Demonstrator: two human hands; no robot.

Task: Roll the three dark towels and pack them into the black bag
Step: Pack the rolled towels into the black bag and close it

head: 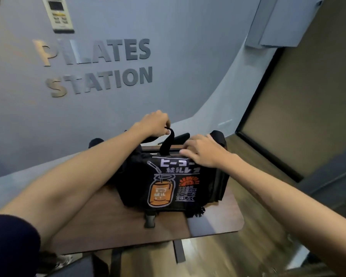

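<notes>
A black bag (168, 186) with an orange jar print and white lettering lies on a small brown table (112, 220). My left hand (154, 122) is shut on the bag's black strap (167, 142) and holds it up above the bag's far edge. My right hand (202, 150) rests with fingers spread on the bag's top right edge. Dark fabric (218, 136) bulges behind my right hand; I cannot tell whether it is a towel or part of the bag. A fringed dark edge (196, 211) pokes out under the bag's near right corner. No separate towel is clearly visible.
The table stands against a blue-grey wall (88, 108) with the lettering "PILATES STATION". A wall remote (58, 14) hangs top left. A buckle (150, 219) lies at the bag's near edge. Wooden floor (248, 246) lies to the right, a dark-framed panel (300, 108) beyond it.
</notes>
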